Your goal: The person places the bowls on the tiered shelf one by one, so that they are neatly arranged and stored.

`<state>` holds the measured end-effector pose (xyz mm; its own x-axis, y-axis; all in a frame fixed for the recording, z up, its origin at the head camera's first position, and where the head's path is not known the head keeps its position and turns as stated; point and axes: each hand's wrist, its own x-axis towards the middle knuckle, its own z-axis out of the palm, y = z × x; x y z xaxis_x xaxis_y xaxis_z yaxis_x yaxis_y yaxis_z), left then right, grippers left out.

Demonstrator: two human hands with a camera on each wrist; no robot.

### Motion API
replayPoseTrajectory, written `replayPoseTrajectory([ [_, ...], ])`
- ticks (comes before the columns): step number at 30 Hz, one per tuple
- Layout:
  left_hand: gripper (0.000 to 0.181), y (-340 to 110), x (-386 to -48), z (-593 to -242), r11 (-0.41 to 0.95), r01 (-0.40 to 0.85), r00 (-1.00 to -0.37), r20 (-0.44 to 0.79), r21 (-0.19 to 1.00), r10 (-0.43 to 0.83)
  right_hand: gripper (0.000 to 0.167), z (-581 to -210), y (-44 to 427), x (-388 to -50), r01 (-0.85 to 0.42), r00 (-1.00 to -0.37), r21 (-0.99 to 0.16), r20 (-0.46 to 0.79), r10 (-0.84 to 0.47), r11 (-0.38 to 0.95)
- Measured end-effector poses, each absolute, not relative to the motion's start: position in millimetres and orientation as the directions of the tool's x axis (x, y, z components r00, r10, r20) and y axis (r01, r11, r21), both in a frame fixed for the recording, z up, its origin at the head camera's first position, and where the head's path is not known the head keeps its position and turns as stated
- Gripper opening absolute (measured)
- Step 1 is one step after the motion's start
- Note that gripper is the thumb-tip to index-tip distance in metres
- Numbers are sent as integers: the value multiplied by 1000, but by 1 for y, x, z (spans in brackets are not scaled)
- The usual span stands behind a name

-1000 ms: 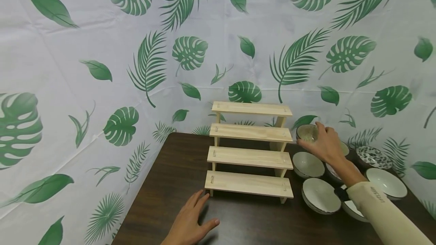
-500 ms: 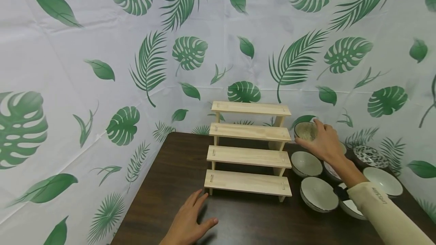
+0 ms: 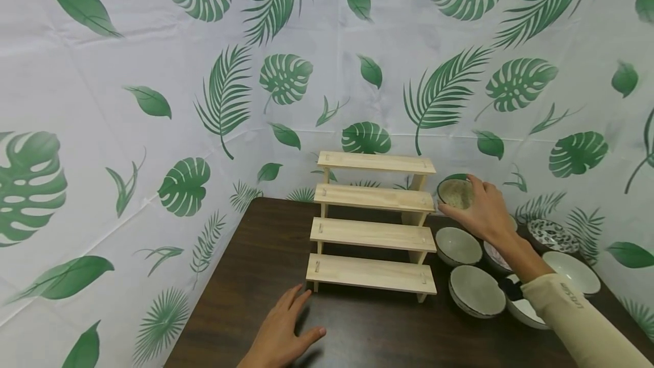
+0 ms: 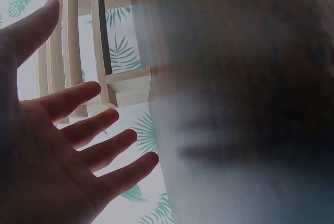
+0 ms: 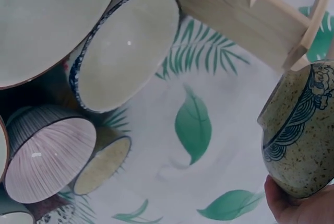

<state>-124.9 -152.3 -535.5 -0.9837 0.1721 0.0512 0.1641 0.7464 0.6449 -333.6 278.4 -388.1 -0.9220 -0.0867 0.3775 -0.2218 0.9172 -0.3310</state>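
My right hand (image 3: 482, 209) grips a speckled beige bowl (image 3: 455, 193) at the back right, off the table beside the upper steps of the wooden shelf. In the right wrist view this bowl (image 5: 300, 135) shows a blue wave pattern on its outside, and a finger presses its edge; the other fingers are out of sight there. Low in the head view, my left hand (image 3: 281, 331) has its fingers spread in front of the shelf's left corner, holding nothing. The left wrist view shows this same left hand (image 4: 57, 156) with its palm bare.
A pale wooden stepped shelf (image 3: 370, 234) stands mid-table with bare planks. Right of it are several bowls, among them a plain pale one (image 3: 477, 291), a pink-striped one (image 5: 52, 158) and a black-and-white patterned one (image 3: 554, 236). A leaf-printed cloth (image 3: 327, 72) hangs behind the dark table (image 3: 245, 254).
My right hand has raised the speckled bowl a little and brought it slightly left, toward the shelf. The left hand has stayed nearly in place. The head view has shifted slightly.
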Motion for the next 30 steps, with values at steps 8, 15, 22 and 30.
replayPoseTrajectory([
  [8,85,-155,-124,-536,744,158,-984,39,649,175,112,-381,267,-330,-240,-914,-327,393,-99,914],
  [15,86,-157,-123,-536,727,125,-982,-19,676,186,110,-372,259,-326,-274,-906,-329,402,-129,904],
  [22,86,-159,-122,-537,720,106,-978,-58,686,200,107,-365,249,-325,-311,-898,-334,411,-160,889],
  [30,86,-161,-122,-536,725,93,-975,-85,682,206,105,-355,240,-328,-337,-885,-344,434,-170,877],
])
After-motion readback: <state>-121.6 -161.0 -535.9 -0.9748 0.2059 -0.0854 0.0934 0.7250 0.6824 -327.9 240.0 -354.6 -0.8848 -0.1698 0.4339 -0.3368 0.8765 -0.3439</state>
